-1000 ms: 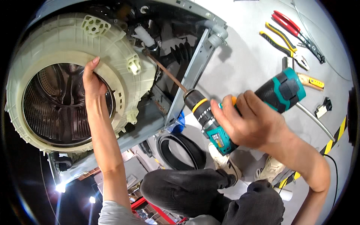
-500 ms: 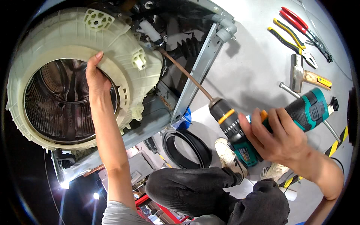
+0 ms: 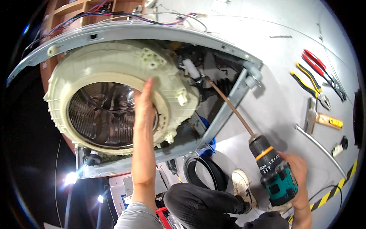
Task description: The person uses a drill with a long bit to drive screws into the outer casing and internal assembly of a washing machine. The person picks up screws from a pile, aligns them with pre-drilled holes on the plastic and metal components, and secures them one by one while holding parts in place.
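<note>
My left hand point(image 3: 143, 100) grips the inner edge of the opening in a cream plastic tub point(image 3: 95, 61), which surrounds a perforated steel drum point(image 3: 100, 114) inside a metal cabinet point(image 3: 228, 103). My right hand point(image 3: 295, 168), partly hidden behind the tool, is closed on a teal and black cordless drill point(image 3: 278, 181). A long rusty-brown rod point(image 3: 232, 107) runs from the drill's chuck into the cabinet, its tip beside a white cylindrical part point(image 3: 190, 68) with a dark end.
Pliers point(image 3: 312, 87), red-handled pliers point(image 3: 324, 70), a hammer point(image 3: 310, 116) and a metal tube point(image 3: 320, 145) lie at the right near striped tape. A black rubber ring point(image 3: 206, 177) lies below the cabinet by my shoe point(image 3: 242, 185). Wires point(image 3: 137, 19) cross a wooden shelf unit point(image 3: 76, 7).
The cabinet and tub appear lower and further right as the view shifts. The drill has moved down and turned more upright, still in my right hand. My left hand stays on the tub.
</note>
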Demonstrator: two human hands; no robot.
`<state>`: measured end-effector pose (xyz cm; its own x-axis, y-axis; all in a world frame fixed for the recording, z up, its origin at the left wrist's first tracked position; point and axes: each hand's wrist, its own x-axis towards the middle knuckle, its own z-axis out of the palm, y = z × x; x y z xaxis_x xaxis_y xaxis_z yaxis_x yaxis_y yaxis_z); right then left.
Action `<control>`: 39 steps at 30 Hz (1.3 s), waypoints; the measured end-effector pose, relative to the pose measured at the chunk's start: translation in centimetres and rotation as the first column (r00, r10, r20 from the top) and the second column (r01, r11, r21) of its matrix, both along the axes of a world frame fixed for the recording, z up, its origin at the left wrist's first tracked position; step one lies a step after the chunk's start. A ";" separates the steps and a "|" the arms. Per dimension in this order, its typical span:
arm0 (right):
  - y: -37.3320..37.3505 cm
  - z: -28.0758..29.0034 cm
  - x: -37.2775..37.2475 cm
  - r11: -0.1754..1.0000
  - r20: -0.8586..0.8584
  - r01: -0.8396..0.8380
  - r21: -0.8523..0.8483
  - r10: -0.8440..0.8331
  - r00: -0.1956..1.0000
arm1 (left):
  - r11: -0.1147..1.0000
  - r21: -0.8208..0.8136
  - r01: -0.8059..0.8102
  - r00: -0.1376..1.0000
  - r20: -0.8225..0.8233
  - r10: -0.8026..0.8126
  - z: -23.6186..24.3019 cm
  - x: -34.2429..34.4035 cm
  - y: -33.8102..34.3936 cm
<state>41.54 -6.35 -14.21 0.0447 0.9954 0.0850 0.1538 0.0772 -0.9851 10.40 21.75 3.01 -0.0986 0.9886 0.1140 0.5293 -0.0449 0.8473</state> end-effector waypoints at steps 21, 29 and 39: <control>8.7 4.5 -3.3 0.951 0.093 0.212 -0.226 -0.196 0.976 | 0.992 0.010 0.125 0.992 -0.029 -0.125 -0.4 1.6 -0.7; 10.2 5.4 -4.5 0.950 0.097 0.232 -0.207 -0.216 0.972 | 0.986 -0.007 0.165 0.982 -0.091 -0.165 0.0 0.8 -0.4; 11.8 6.1 -7.0 0.955 0.106 0.221 -0.198 -0.203 0.973 | 0.989 0.023 0.143 0.982 -0.131 -0.139 -0.1 0.1 -0.6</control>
